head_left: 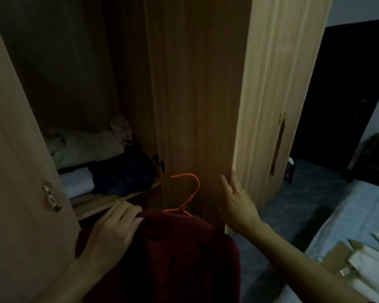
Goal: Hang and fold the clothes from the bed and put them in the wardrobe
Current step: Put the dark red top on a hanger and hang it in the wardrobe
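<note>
left hand (112,231) pinches red garment (175,259) on hanger (187,193); right hand (236,202) flat, fingers straight, on door (206,95) edge; garment could slip off hanger.

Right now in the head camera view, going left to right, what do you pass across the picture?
Left wardrobe door handle → folded white cloth on the shelf → left hand gripping the dark red garment → orange hanger → right hand on the door edge → right door handle → bed.

Wardrobe shelf (109,201): white folded stack (77,184), dark blue bundle (123,173), beige pile (85,147) behind. Bed (359,215) at right, blue sheet, folded pale clothes (363,265) near its edge. Floor (304,193) grey.
</note>
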`<state>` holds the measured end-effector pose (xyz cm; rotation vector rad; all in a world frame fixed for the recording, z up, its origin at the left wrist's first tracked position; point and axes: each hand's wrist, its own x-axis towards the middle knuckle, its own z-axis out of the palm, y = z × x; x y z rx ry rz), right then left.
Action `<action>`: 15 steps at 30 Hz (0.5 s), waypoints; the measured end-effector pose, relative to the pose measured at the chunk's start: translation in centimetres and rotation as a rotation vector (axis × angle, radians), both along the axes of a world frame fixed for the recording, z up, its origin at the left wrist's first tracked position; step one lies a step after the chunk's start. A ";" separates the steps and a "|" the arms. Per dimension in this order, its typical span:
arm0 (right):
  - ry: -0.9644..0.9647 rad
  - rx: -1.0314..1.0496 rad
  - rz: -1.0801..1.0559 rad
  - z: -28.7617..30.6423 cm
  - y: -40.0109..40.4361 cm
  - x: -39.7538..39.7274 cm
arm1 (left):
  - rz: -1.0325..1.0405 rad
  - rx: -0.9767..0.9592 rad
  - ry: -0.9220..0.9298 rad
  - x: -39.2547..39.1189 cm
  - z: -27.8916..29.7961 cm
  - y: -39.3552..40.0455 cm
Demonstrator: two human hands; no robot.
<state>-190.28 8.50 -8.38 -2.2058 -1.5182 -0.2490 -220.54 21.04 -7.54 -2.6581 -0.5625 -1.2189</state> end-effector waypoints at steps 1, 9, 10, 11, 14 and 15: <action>0.003 0.004 0.014 0.0 -0.1 0.2 | -0.002 0.001 -0.005 0.4 0.2 0.2; 0.149 0.179 0.296 0.1 -0.9 -1.8 | 0.013 -0.025 -0.050 2.2 1.2 1.4; 0.154 0.176 0.340 0.1 -0.8 -1.9 | 0.027 -0.022 -0.064 2.3 1.4 1.5; 0.147 0.174 0.363 0.2 -0.7 -2.1 | 0.043 -0.017 -0.082 2.2 1.5 1.6; 0.109 0.234 0.363 0.5 0.2 -2.4 | 0.085 -0.001 -0.127 2.0 1.9 1.9; 0.113 0.252 0.361 0.7 0.6 -2.5 | 0.099 0.011 -0.139 1.8 1.9 2.0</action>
